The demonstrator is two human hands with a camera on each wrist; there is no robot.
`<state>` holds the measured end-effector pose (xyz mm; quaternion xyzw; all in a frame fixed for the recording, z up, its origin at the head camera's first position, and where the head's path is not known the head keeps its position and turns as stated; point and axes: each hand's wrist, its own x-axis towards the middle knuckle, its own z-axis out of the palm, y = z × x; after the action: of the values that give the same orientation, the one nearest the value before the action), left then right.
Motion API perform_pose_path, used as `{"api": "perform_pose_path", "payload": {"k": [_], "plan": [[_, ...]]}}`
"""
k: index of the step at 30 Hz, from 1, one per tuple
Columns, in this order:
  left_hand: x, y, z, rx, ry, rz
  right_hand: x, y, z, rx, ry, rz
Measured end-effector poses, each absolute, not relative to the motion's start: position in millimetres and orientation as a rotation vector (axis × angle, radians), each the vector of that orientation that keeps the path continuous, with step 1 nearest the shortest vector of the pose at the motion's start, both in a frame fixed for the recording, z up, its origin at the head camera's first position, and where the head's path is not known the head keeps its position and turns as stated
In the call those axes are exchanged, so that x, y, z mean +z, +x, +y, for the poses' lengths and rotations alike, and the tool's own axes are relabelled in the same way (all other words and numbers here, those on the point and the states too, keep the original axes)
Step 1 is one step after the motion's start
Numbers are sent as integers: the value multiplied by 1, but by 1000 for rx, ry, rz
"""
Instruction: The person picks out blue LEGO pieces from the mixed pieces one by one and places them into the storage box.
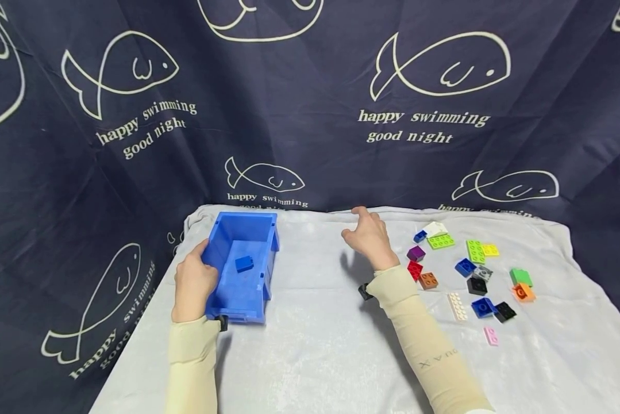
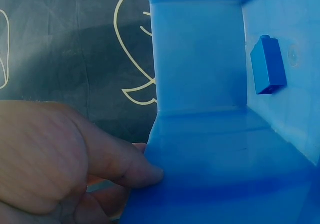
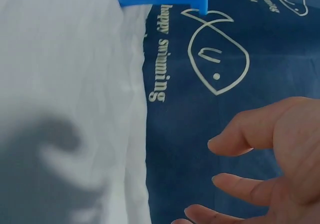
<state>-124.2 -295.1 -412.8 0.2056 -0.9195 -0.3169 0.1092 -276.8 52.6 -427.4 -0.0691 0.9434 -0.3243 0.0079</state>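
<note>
Beneath everything, a white-draped table (image 1: 310, 356). On its left side, a blue bin (image 1: 247, 229), left wall in the grip of the left hand (image 1: 193, 282), thumb along the inner face. Right of the bin, apart from it, the right hand (image 1: 369, 236), raised over the table's far part, empty, thumb and fingers spread wide. Farther right, scattered coloured bricks (image 1: 476, 252). On the bin's floor, right of the left hand and not touching it, one blue brick (image 1: 244, 264).

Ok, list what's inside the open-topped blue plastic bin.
The open-topped blue plastic bin shows one small blue plastic toy brick lying on its floor. The patch beneath the brick is hidden, and in the head view the left hand covers part of the left wall.
</note>
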Motion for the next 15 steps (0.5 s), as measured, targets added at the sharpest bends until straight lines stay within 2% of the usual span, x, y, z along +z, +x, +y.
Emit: {"api": "perform_pose_path", "payload": {"k": [15], "plan": [[-414,-125,-296,-932,609,-2697,-442,-284,92,-957,-229,2979]]}}
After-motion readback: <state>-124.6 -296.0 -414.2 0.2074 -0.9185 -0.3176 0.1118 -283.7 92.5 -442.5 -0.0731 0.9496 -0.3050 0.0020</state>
